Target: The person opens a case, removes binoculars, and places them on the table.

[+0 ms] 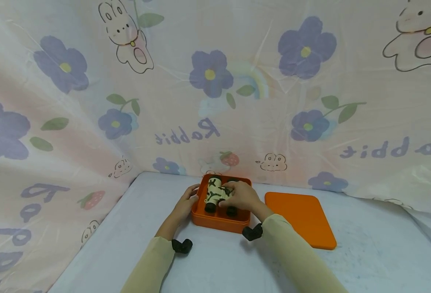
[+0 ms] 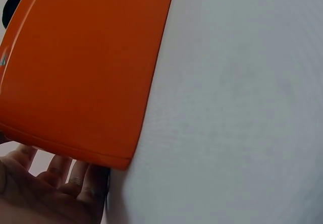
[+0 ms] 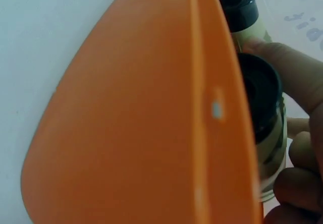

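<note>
A pair of camouflage binoculars (image 1: 213,190) with black ends lies in an orange box (image 1: 219,223). My right hand (image 1: 242,196) reaches over the box's right side and grips the right barrel. In the right wrist view, its thumb and fingers are around the binoculars (image 3: 260,93), partly hidden behind the box wall (image 3: 126,113). At the box's left side is my left hand (image 1: 183,205). Its fingers (image 2: 60,166) rest against the outer wall in the left wrist view, fairly straight; their tips are partly hidden by the box (image 2: 86,72).
A flat orange lid (image 1: 303,217) lies on the white table (image 1: 215,264), right of the box and partly behind the right forearm. Behind the table hangs a curtain (image 1: 252,122) printed with flowers and rabbits, close to the box's far side.
</note>
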Motion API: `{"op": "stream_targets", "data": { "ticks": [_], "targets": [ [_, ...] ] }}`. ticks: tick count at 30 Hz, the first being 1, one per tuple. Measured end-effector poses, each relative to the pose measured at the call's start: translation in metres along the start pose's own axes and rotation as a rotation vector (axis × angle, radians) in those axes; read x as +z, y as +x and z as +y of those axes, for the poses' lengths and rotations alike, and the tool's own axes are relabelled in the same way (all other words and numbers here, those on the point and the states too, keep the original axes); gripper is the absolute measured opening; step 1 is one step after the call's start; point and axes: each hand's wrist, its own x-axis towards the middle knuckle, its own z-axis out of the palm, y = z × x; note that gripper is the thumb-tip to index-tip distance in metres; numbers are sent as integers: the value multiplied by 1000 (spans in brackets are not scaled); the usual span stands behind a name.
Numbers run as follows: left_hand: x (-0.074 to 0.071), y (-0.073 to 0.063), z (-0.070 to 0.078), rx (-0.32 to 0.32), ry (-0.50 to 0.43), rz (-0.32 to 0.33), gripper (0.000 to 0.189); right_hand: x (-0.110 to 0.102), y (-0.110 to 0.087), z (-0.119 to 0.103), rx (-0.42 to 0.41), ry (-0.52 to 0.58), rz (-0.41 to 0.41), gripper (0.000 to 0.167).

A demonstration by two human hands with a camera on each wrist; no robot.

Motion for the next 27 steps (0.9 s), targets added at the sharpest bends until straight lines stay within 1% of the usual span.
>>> {"op": "stream_targets", "data": {
  "ticks": [6,12,23,27],
  "targets": [
    [0,0,-1,8,-11,-8,47,-1,-1,1,-6,20,8,71],
    [1,1,-1,2,-12,-3,47,-6,-3,2,-12,31,19,71],
    [1,-1,-1,9,-16,8,47,-15,-11,-3,3,-11,23,73],
    [1,0,-1,5,-18,12,46,-18,-14,-5,-4,-15,28,72]
  ]
}}
